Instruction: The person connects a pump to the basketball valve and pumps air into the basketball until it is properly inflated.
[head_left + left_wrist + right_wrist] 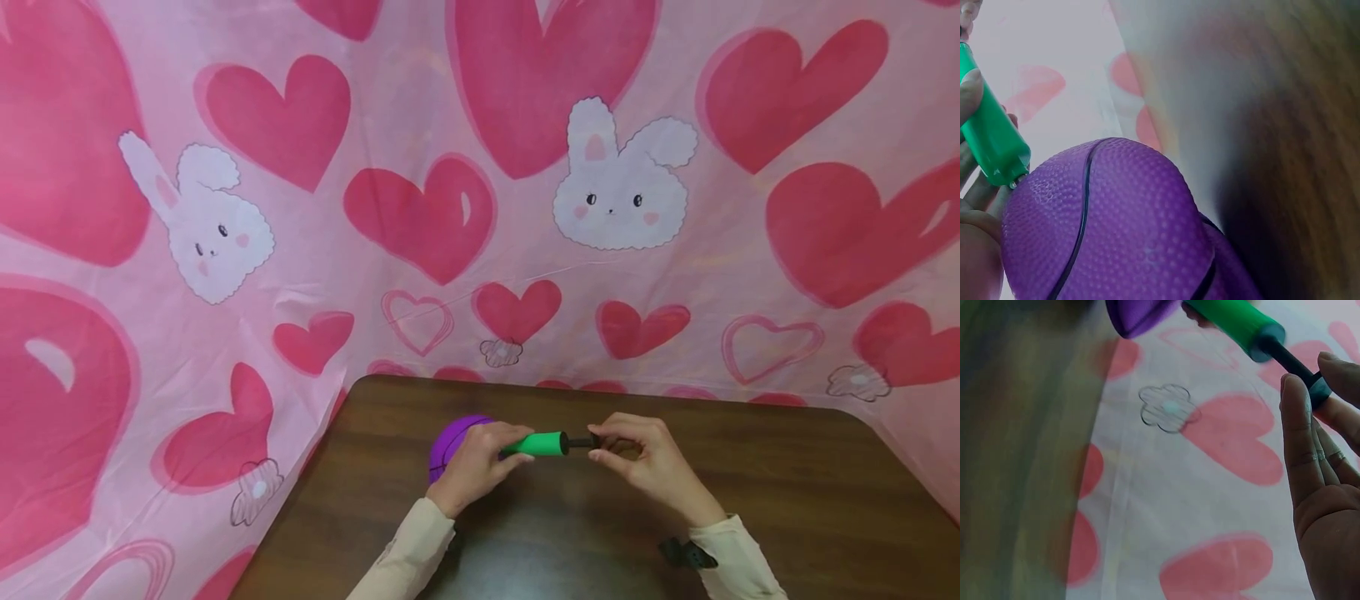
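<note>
A green hand pump point(546, 444) lies level above the table, with its black rod point(580, 443) drawn partly out. My left hand point(477, 462) grips the barrel, thumb along its side. At the other end, my right hand point(660, 467) pinches the black handle point(1319, 394) between thumb and fingers. The pump's metal tip meets a purple ball point(1116, 219), which has black seams and a pebbled skin. In the left wrist view the ball looks dented, with a fold on its right side. From the head view, my left hand covers much of the ball.
Under the hands is a brown wooden table point(585, 533) with rounded corners. Behind it and to the left hangs a pink cloth point(420, 108) with hearts and rabbit faces. A black strap-like piece point(686, 552) sits at the right sleeve cuff.
</note>
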Demonstrator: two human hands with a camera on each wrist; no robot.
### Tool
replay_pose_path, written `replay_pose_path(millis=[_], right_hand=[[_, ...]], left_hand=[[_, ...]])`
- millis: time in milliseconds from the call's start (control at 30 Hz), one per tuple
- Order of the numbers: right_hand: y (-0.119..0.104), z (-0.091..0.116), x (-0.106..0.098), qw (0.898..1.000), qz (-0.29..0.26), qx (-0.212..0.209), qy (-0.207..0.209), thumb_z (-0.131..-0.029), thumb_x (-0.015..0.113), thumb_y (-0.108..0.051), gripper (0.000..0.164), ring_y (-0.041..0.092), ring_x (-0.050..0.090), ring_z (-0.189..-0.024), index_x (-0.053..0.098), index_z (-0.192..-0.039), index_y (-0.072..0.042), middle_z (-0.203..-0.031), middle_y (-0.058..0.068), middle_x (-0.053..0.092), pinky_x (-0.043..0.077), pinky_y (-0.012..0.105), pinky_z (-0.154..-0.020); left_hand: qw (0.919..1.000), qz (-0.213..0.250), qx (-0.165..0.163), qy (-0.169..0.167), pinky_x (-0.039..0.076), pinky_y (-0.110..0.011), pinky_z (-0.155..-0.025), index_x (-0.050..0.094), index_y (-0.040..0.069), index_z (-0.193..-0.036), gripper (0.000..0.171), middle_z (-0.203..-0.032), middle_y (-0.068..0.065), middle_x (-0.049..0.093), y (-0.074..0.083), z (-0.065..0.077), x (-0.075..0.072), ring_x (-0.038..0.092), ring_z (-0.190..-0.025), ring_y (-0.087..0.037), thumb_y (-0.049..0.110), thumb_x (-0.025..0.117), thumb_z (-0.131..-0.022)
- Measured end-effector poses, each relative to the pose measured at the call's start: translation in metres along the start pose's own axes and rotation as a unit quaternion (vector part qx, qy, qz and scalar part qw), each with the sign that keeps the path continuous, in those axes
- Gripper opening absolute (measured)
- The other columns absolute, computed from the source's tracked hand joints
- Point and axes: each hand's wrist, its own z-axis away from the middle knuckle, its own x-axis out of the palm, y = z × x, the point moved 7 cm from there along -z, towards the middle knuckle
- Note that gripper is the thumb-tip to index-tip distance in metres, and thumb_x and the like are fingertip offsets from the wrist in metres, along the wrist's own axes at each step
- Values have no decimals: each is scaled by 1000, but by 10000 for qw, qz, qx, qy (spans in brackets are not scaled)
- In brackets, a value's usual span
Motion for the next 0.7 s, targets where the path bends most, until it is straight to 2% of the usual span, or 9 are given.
replay_pose_path(millis=[133, 300, 567, 700], right_hand=[[-1, 0, 10, 10000, -40, -73, -36, -76, 86, 10, 36, 6, 69, -71, 79, -110, 0, -88, 8, 72, 61, 18, -65], [0, 1, 14, 10000, 9, 50, -58, -77, 86, 7, 35, 4, 68, -71, 79, -110, -1, -88, 5, 72, 61, 18, -65], [-4, 1, 13, 9996, 250, 95, 35, -77, 87, 5, 34, 5, 69, -70, 79, -109, -3, -88, 5, 73, 60, 17, -66], [-7, 1, 14, 9994, 338, 73, 72, -77, 88, 3, 35, 5, 68, -70, 79, -109, -4, -89, 4, 73, 60, 17, -65]], left_hand=[[10000, -15, 59, -68, 62, -29, -90, 77, 9, -120, 35, -111, -3, 81, 3, -1, 3, 76, -96, -12, 18, 85, -87], [10000, 3, 15, -85, 61, -29, -88, 77, 9, -120, 35, -109, -3, 81, 3, 0, 4, 75, -94, -11, 18, 85, -87], [9997, 109, -44, -218, 61, -30, -94, 72, 12, -132, 43, -120, -2, 78, 3, 2, 9, 75, -105, -13, 17, 83, -90], [9996, 144, -47, -258, 61, -30, -94, 71, 14, -134, 45, -121, -2, 77, 3, 3, 10, 74, -105, -13, 16, 83, -91]])
